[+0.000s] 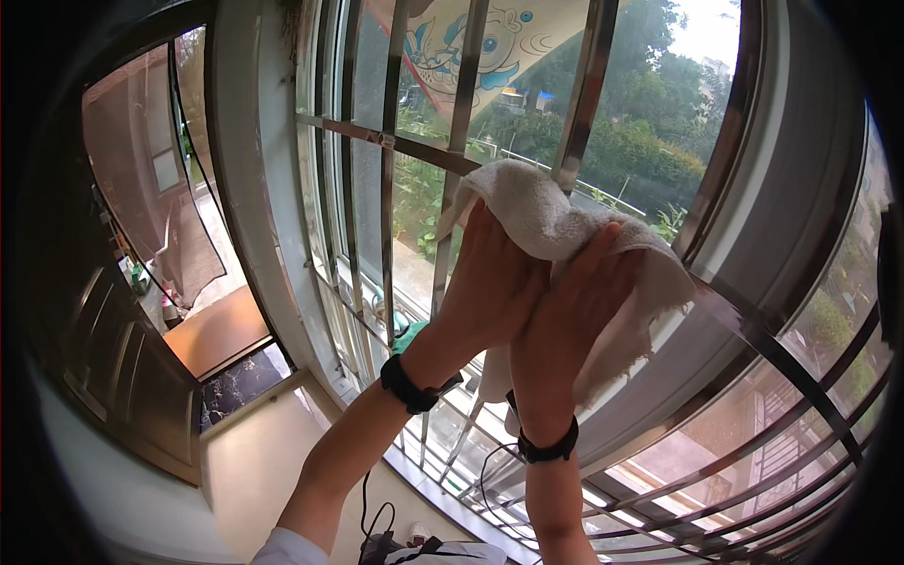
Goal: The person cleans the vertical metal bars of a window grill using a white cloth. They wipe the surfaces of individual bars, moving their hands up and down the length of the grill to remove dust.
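Observation:
A white terry cloth is draped over a crossbar of the metal window bars, its ragged edge hanging at the right. My left hand lies against the cloth, fingers pointing up. Close beside it, my right hand presses on the cloth too, with a loose flap hanging past its outer side. Both hands hold the cloth between them and the bars; how far the fingers curl round the bar is hidden. Each wrist wears a black band, and thin cables hang below.
Metal bars curve across the front and lower right. At the left, a dark panelled door stands beside a doorway with a dark marbled threshold. Something green lies behind the bars near my left wrist. Beyond the glass hangs a sheet with a fish drawing.

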`<state>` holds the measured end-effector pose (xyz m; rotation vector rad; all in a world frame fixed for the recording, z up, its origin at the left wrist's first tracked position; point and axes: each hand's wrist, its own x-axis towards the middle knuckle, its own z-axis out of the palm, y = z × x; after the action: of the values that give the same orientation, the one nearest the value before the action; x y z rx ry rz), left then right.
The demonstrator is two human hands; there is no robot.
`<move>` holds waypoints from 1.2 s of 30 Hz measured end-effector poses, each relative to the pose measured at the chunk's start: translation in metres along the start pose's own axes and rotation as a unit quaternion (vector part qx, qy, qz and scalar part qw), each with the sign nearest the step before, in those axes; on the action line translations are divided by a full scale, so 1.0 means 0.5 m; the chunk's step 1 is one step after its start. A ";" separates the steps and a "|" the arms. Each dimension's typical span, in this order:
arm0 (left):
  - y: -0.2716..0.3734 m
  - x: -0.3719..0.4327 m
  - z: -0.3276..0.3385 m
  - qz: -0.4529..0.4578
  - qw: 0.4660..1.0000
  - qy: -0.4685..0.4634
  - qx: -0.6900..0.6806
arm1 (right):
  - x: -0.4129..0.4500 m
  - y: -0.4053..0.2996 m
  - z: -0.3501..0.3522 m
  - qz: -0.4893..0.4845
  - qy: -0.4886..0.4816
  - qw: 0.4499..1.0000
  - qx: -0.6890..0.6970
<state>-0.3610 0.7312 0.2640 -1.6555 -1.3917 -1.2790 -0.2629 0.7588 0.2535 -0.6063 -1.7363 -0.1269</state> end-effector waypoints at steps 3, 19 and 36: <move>-0.052 -0.006 -0.023 -0.034 0.999 -0.002 0.002 | 0.002 -0.034 0.047 0.005 -0.029 1.000 -0.002; -0.396 -0.011 -0.176 0.010 0.996 0.028 -0.081 | 0.040 -0.261 0.331 -0.022 -0.022 0.998 -0.048; -0.788 -0.024 -0.377 0.008 1.000 -0.009 -0.008 | 0.082 -0.537 0.672 -0.038 -0.062 0.980 -0.184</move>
<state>-0.7917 0.6575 0.2689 -1.6897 -1.3789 -1.2730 -0.6867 0.6764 0.2665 -0.8303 -1.8734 -0.4799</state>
